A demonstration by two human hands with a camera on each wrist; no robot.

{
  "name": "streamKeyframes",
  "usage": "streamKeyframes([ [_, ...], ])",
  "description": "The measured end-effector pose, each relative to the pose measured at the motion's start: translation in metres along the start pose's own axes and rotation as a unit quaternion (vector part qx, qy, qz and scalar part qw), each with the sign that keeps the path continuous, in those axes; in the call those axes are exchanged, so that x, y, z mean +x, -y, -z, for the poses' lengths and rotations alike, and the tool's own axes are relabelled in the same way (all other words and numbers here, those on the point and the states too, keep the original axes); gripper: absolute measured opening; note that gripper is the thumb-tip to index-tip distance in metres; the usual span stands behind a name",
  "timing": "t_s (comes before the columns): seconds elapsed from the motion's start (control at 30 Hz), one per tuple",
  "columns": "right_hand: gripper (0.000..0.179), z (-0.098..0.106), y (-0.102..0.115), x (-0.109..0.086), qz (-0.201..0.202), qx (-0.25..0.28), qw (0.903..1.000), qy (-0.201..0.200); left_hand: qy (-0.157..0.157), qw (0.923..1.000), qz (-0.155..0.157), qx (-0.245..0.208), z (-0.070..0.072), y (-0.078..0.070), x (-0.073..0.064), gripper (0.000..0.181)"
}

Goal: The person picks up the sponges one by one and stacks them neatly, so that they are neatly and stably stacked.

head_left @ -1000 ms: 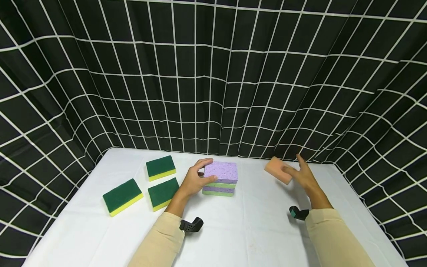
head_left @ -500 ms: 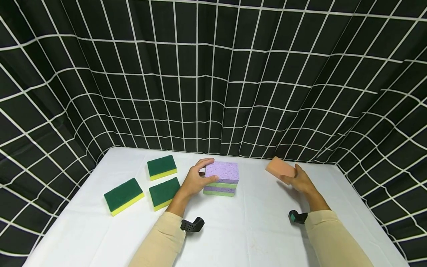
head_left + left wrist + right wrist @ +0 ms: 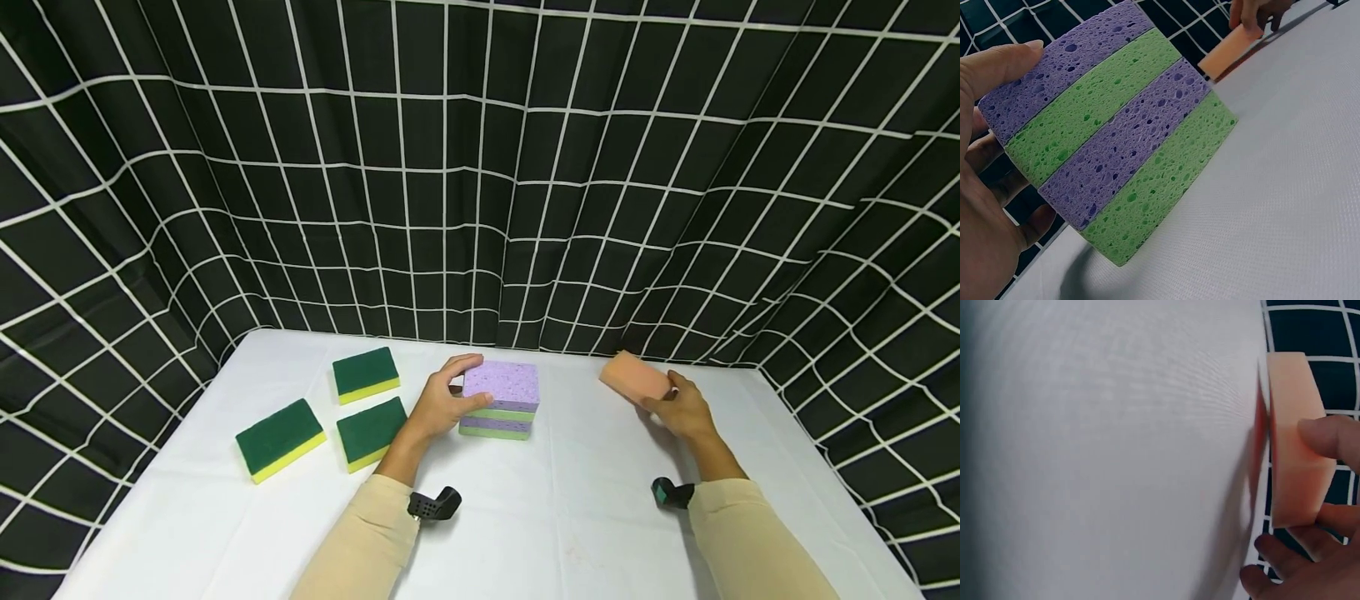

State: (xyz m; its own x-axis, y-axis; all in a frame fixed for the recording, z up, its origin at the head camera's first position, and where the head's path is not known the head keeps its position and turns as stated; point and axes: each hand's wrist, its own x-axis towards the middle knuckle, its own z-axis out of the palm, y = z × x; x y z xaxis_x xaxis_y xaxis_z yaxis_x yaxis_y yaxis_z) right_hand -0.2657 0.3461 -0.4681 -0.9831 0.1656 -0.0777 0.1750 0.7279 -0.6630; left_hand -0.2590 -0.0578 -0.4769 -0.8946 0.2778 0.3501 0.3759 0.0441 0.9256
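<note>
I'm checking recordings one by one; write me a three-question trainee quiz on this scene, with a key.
1. How many green-and-yellow scouring sponges lie on the white cloth?
2. Which of the person's hands holds the orange sponge?
3. How do the bands on the side of the sponge stack run, top down?
A: green, purple, green, purple
B: purple, green, purple, green
C: green throughout

Key: 1. Three. 2. The right hand. 3. B.
</note>
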Motion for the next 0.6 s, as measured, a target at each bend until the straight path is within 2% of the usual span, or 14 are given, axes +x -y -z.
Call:
streamKeyframes([
  [0.2, 0.091, 0.008, -0.001, -0.008, 0.004, 0.02, 0.9996, -0.022, -0.002, 1.0, 0.001, 0.007, -0.001, 0.0, 0.0, 0.061],
  [0.4, 0.089, 0.015, -0.002, -0.019, 0.041, 0.019, 0.9978, -0.049, 0.005, 1.0, 0.003, 0.001, -0.001, -0.003, -0.001, 0.062],
  [0.6, 0.085, 0.023, 0.005, -0.032, 0.079, 0.024, 0.9937, -0.077, 0.02, 0.9998, -0.003, -0.007, 0.001, -0.029, -0.006, 0.06],
])
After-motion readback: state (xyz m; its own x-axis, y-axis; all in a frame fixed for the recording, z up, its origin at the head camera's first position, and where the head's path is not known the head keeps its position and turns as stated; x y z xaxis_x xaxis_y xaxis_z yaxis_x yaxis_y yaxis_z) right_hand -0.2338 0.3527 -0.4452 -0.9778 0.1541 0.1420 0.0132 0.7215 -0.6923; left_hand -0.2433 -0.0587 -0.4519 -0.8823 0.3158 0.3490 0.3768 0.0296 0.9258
